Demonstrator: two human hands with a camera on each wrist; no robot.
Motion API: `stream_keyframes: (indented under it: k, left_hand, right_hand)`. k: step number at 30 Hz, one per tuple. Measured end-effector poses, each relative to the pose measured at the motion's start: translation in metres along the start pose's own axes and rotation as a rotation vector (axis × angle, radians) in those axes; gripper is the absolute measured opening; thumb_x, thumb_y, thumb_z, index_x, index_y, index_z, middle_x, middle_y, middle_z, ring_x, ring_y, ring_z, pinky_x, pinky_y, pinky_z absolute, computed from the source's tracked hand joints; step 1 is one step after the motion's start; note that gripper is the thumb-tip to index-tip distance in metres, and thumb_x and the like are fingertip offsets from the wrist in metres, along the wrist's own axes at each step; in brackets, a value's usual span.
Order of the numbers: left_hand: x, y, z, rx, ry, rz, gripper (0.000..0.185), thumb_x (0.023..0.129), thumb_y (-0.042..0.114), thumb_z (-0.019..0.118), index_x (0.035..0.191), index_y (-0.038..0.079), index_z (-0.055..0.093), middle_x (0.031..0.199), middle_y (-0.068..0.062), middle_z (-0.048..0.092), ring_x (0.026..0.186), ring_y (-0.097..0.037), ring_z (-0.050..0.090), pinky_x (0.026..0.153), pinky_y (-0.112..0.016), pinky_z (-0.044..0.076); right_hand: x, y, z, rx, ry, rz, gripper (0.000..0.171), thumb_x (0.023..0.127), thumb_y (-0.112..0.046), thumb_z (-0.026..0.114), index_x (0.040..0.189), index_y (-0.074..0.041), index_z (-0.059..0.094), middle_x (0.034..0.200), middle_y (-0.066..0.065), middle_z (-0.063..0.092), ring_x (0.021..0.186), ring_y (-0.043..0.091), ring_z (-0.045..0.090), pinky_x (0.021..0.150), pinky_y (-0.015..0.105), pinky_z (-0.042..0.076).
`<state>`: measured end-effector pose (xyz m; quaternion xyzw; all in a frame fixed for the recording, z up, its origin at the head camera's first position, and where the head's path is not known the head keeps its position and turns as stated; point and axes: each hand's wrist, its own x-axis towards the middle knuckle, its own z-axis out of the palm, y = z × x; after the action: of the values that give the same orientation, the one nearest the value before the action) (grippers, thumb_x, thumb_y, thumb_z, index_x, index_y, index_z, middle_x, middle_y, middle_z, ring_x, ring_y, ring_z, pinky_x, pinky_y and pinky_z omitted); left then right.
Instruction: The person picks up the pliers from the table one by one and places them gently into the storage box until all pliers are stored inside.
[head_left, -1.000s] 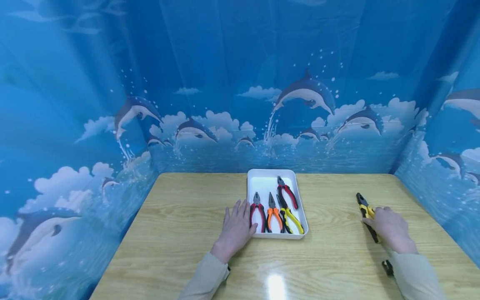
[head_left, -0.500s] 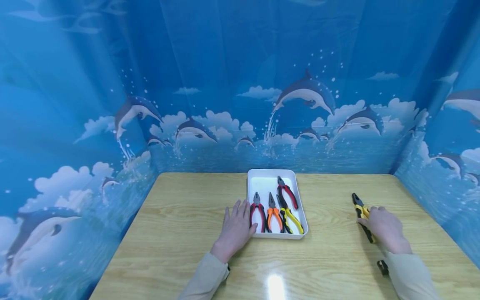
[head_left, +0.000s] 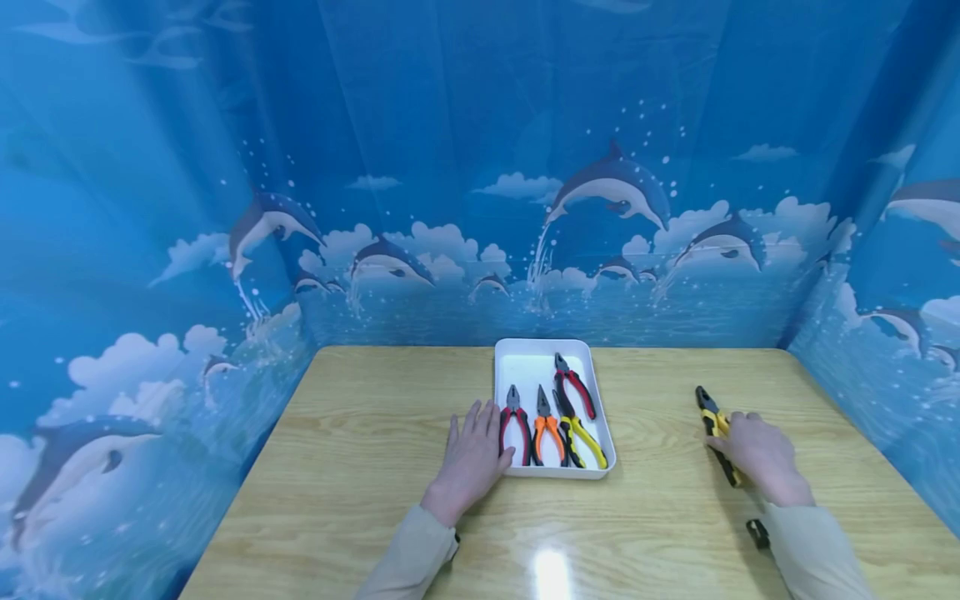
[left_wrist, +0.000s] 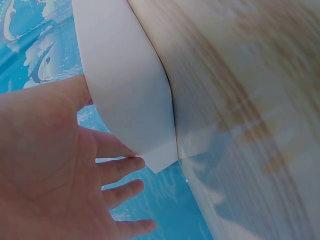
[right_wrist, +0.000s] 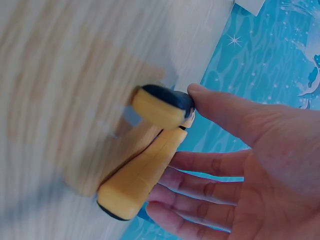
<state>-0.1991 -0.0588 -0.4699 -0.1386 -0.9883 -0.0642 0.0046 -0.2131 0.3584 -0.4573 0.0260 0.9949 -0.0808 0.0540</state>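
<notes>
Two arms enter the head view from about 6 o'clock, each in a long beige sleeve of plain, smooth cloth. The left sleeve [head_left: 408,557] ends in a snug cuff with a small dark strap or band at the wrist, at its 3 o'clock edge. The right sleeve [head_left: 813,554] shows a similar small black piece at its 9 o'clock side. Both hands are bare, without gloves or rings.

Bright, even overhead light, sharp head view.
A white glare spot sits on the glossy light wooden bench [head_left: 551,573]; both wrist views blur with motion; backdrop edges bow.
</notes>
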Motion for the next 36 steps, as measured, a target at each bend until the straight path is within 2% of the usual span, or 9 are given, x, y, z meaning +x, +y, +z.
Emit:
stream_keyframes:
  k: [10, 23, 36]
  left_hand:
    - [0.0, 0.0, 0.001, -0.002, 0.004, -0.001, 0.073, 0.103, 0.048, 0.054, 0.156, 0.002, 0.035, 0.162, -0.015, 0.034, 0.151, -0.036, 0.028, 0.119, -0.063, 0.026]
    - [0.0, 0.0, 0.001, 0.004, -0.011, -0.008, 0.073, 0.103, 0.049, 0.053, 0.157, 0.003, 0.034, 0.163, -0.015, 0.033, 0.152, -0.035, 0.026, 0.12, -0.062, 0.026]
    - [0.0, -0.002, 0.001, -0.009, 0.01, 0.015, 0.072, 0.103, 0.046, 0.054, 0.156, 0.001, 0.034, 0.162, -0.016, 0.034, 0.151, -0.036, 0.027, 0.119, -0.063, 0.026]
  right_hand:
    - [0.001, -0.009, 0.002, -0.001, 0.016, -0.026, 0.066, 0.096, -0.041, 0.066, 0.107, 0.022, 0.052, 0.089, 0.031, 0.054, 0.071, 0.037, 0.057, 0.054, 0.047, 0.052]
    - [0.003, -0.021, 0.002, -0.025, 0.014, -0.017, 0.063, 0.096, -0.037, 0.068, 0.11, 0.023, 0.052, 0.087, 0.028, 0.054, 0.069, 0.032, 0.055, 0.053, 0.041, 0.05]
    - [0.003, -0.034, 0.004, -0.029, 0.03, -0.048, 0.059, 0.095, -0.035, 0.07, 0.107, 0.02, 0.054, 0.083, 0.022, 0.052, 0.066, 0.027, 0.05, 0.05, 0.035, 0.047]
